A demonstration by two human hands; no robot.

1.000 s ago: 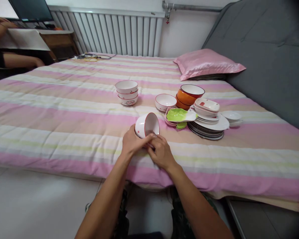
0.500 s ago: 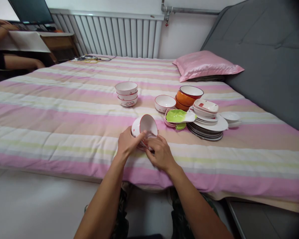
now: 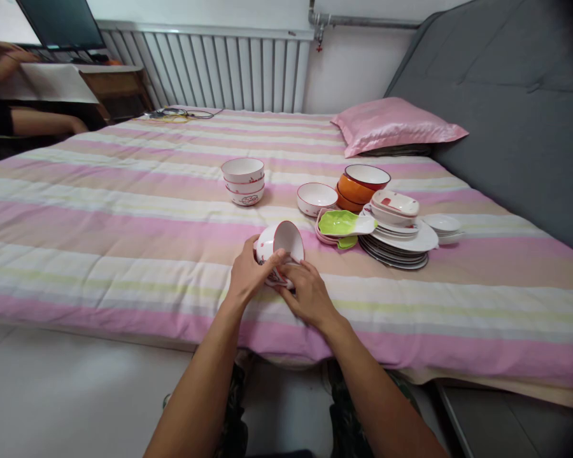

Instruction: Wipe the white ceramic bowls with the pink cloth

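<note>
A white bowl (image 3: 288,238) with a thin red rim and small red prints is tilted on its side above the front of the bed, its opening turned to the right. My left hand (image 3: 251,272) grips it from the left, thumb over the rim. Around the lower rim, the fingers of my right hand (image 3: 308,289) are closed. Whether a second piece lies under the bowl, between my hands, I cannot tell. Beyond my hands stands a stack of similar white bowls (image 3: 243,181). Another red-rimmed bowl (image 3: 316,198) sits upright to its right.
Orange bowls (image 3: 356,188), green leaf-shaped dishes (image 3: 339,222), stacked plates (image 3: 423,239) and small white dishes (image 3: 443,224) stand at the right on the striped bedsheet (image 3: 138,254). Behind them lies a pink pillow (image 3: 396,124). A person's arm (image 3: 2,67) rests on a desk at far left.
The bowl and my left hand have shifted slightly to the right. My right hand stays nearly in place at the lower rim. The other dishes have not moved.
</note>
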